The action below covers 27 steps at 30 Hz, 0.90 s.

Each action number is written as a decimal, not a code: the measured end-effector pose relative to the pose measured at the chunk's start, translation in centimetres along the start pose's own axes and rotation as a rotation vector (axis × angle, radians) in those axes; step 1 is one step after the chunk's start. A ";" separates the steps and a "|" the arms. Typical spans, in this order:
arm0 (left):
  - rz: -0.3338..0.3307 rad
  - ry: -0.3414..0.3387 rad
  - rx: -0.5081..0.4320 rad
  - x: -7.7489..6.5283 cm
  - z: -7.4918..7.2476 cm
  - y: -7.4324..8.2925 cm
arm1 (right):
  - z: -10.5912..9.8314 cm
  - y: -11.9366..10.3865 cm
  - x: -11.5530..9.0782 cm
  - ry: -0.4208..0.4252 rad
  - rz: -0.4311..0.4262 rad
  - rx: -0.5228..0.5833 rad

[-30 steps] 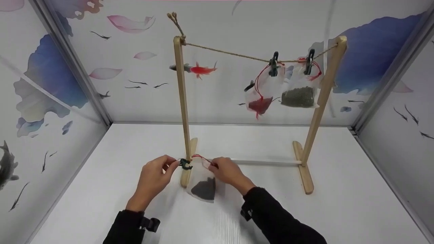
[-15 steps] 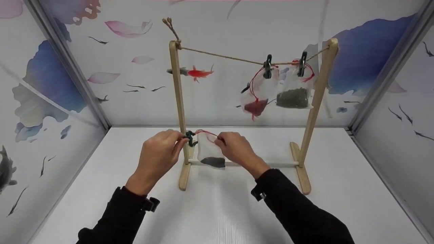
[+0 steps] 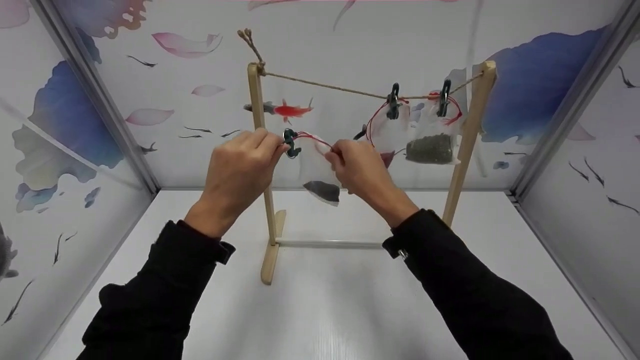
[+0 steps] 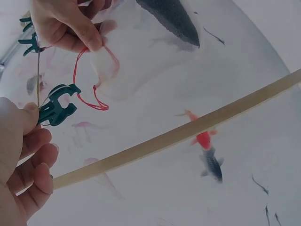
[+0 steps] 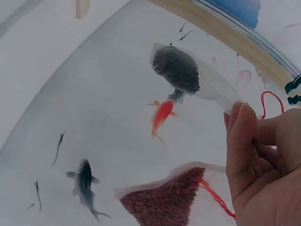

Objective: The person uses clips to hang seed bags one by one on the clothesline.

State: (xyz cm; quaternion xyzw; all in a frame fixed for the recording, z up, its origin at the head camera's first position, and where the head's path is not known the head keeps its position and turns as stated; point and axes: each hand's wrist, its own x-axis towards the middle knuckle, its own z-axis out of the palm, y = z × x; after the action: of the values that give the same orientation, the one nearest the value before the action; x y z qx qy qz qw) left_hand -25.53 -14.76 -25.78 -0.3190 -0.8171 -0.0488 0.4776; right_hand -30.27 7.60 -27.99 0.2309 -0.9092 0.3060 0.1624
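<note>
My left hand [image 3: 242, 172] pinches the handles of a dark green spring clip [image 3: 291, 144], whose jaws stand apart in the left wrist view. To its right, my right hand [image 3: 365, 167] pinches the top of a white see-through drawstring bag [image 3: 322, 190] with dark filling at the bottom. The bag's red cord [image 4: 77, 75] loops between the hand and the clip. Both hands are in front of the rack's left half, seen below the twine [image 3: 325, 85]. In the right wrist view the bag [image 5: 214, 94] stretches away from my fingertips.
A wooden rack's left post [image 3: 256, 100] and right post [image 3: 475, 125] carry the twine. Two clips [image 3: 393, 102] hold a bag with reddish filling [image 3: 387, 158] and one with grey-green filling [image 3: 430, 148]. A white crossbar [image 3: 330, 243] runs low. Printed walls surround the white table [image 3: 320, 300].
Both hands have risen from near the crossbar toward the twine, bringing the clip and the drawstring bag up with them. My right hand now covers part of the reddish bag.
</note>
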 end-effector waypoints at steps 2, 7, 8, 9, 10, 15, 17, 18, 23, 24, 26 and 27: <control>0.031 0.002 0.017 0.8 -0.3 -0.3 | -0.7 -0.4 0.5 0.030 -0.016 -0.016; 0.061 0.024 0.045 2.8 -1.0 -1.0 | -2.0 -1.3 1.7 0.091 -0.046 -0.050; 0.060 0.031 0.051 3.1 -1.1 -1.1 | -2.2 -1.4 2.0 0.101 -0.048 -0.059; 0.060 0.041 0.058 3.5 -1.2 -1.1 | -2.5 -1.6 2.2 0.109 -0.044 -0.063; 0.060 0.051 0.064 3.9 -1.3 -1.2 | -2.7 -1.8 2.5 0.118 -0.041 -0.069; 0.100 0.104 0.109 5.7 -1.7 -1.1 | -3.6 -2.7 3.5 0.179 -0.043 -0.113; 0.118 0.121 0.132 6.4 -1.7 -1.0 | -3.9 -2.9 3.8 0.208 -0.066 -0.128; 0.128 0.125 0.143 6.7 -1.7 -1.0 | -4.1 -3.1 3.9 0.223 -0.080 -0.138; 0.157 0.094 0.219 7.7 -1.6 -1.2 | -4.6 -3.4 4.1 0.277 -0.129 -0.158; 0.154 0.083 0.230 7.8 -1.5 -1.3 | -4.7 -3.5 4.1 0.284 -0.137 -0.160; 0.142 0.064 0.249 7.9 -1.4 -1.4 | -4.7 -3.5 4.2 0.299 -0.151 -0.161; 0.132 0.055 0.254 7.9 -1.3 -1.5 | -4.6 -3.5 4.2 0.306 -0.156 -0.158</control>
State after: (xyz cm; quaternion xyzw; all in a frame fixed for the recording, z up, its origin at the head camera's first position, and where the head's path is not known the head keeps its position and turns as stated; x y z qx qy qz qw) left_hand -28.06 -12.67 -18.32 -0.3076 -0.7806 0.0779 0.5386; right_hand -31.31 6.74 -20.95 0.2378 -0.8745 0.2515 0.3396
